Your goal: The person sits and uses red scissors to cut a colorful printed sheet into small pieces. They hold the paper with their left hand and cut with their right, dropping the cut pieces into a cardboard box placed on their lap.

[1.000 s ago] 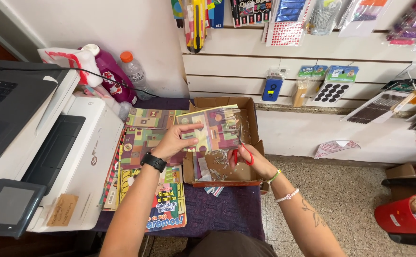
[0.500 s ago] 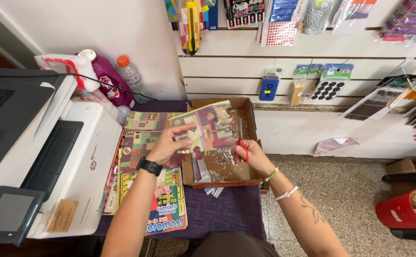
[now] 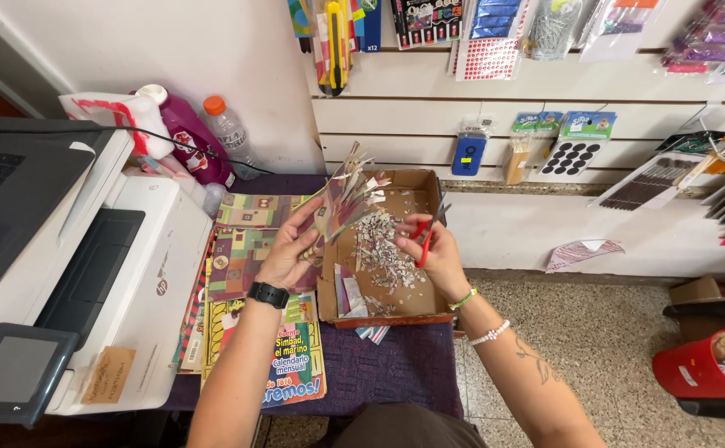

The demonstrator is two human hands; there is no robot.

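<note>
I see my left hand (image 3: 289,249) raised over the left wall of the open cardboard box (image 3: 429,184), its fingers (image 3: 306,217) pinched around a fanned sheaf of colourful printed paper (image 3: 347,197). The upper edge of that sheaf is already slit into narrow strips that splay apart. My right hand (image 3: 439,253) is over the middle of the box with its fingers closed through the handles of the red-handled scissors (image 3: 427,234); the blades point up toward the far wall of the box, and I cannot tell whether they are parted or closed.

By my reading the cutting is well along but not finished. A thick scatter of small paper snippets (image 3: 383,249) covers much of the box floor, denser toward the far half, with a few longer strips lying by the near left corner. Most of the sheaf is uncut below the fringe, so a good part of it is left.

More printed sheets (image 3: 246,257) lie stacked flat on the purple-clothed surface (image 3: 395,373), just left of the box and touching it, and look whole. A white printer (image 3: 142,274) sits along the left edge of the surface, well apart from the box.
</note>
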